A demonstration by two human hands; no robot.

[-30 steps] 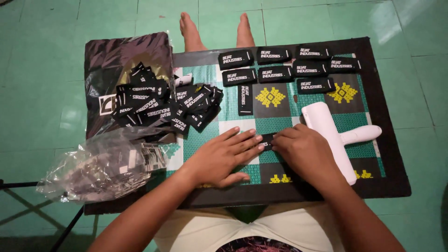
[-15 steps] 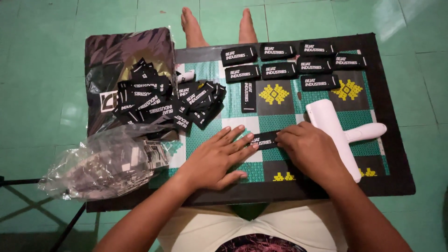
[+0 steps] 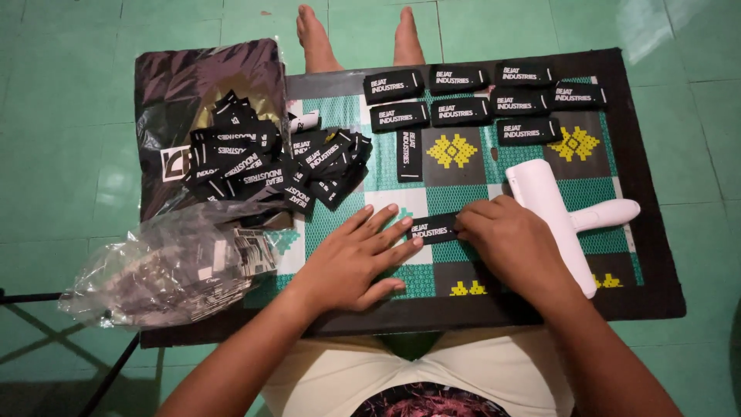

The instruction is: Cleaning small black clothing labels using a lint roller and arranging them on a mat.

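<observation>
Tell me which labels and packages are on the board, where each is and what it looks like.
Label: under both hands' fingertips, black strip, white print.
Label rows: far right of board, black rectangles laid neatly.
Upright label: beside the rows, black.
Label pile: far left, loose black heap.
Clear bag: near left, crinkled plastic.
Dark bag: under the pile, glossy.

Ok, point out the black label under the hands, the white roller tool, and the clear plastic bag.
black label (image 3: 432, 228), head view, on its middle between the two hands.
white roller tool (image 3: 540, 193), head view, on its wide roller part.
clear plastic bag (image 3: 166, 266), head view, on its crumpled middle.
</observation>
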